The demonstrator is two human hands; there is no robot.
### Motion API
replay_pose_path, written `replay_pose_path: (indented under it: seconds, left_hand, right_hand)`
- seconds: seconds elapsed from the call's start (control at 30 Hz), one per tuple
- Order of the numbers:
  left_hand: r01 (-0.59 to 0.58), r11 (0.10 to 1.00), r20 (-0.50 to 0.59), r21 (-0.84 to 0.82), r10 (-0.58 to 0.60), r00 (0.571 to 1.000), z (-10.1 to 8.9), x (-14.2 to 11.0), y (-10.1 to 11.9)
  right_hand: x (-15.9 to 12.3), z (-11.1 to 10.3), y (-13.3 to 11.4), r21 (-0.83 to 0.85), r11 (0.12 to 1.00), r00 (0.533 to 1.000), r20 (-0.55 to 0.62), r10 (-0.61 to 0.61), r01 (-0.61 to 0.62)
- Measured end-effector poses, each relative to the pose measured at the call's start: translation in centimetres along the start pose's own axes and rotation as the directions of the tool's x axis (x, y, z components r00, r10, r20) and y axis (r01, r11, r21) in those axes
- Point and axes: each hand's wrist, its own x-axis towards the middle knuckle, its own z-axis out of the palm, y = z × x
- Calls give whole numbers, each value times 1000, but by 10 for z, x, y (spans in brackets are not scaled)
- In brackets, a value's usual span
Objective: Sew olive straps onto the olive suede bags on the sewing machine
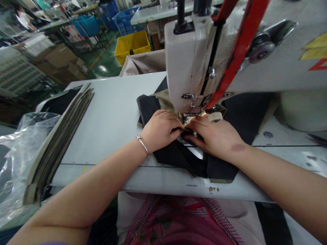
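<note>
Dark fabric (222, 166) with an olive-brown underside lies bunched beneath the head of a sewing machine (181, 68). My left hand (163, 131), a silver bangle (143, 145) at its wrist, pinches the fabric just left of the presser foot (183, 118). From the right, my right hand (212, 134) grips the same fabric close to the needle area, thumb underneath and fingers on top. A white band wraps one of its fingers. The fingertips of both hands almost meet in front of the foot. Exactly how the fabric edge is folded there is hidden by the fingers.
A stack of olive and dark fabric pieces (61, 136) lies along the table's left side, beside clear plastic wrap (22, 146). Scissors (318, 139) rest at the right edge. Beyond the table stand a yellow crate (133, 44), blue baskets and cardboard boxes (60, 61).
</note>
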Motion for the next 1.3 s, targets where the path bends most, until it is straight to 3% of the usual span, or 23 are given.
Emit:
replay_pose_path:
  seconds: [0.17,0.3,0.53,0.7,0.93,1.13,1.3]
  left_hand:
    - [-41,995,103,92,31,994,-8,3,4]
    - [-84,977,120,196,61,991,-7,2,10]
    - [-83,992,163,92,67,984,-13,2,-1]
    - [-144,979,219,141,111,969,-14,1,1]
    - [-204,955,178,216,167,970,0,-4,1]
    - [1,998,22,69,-2,1000,3,-3,-6]
    - [-56,996,-31,-75,54,998,0,-2,-16]
  right_hand:
    - [4,6,4,-20,998,998,-44,53,-54]
    - [1,4,2,-46,998,998,-53,36,-39]
    - [0,6,0,-60,998,999,-44,-6,4]
    - [-2,7,2,-54,998,998,-48,-39,37]
    - [-1,1,-5,-75,996,999,6,-41,42]
    - [8,-9,-18,-148,989,996,93,-17,31]
    - [18,-4,-35,-183,981,995,94,-38,55]
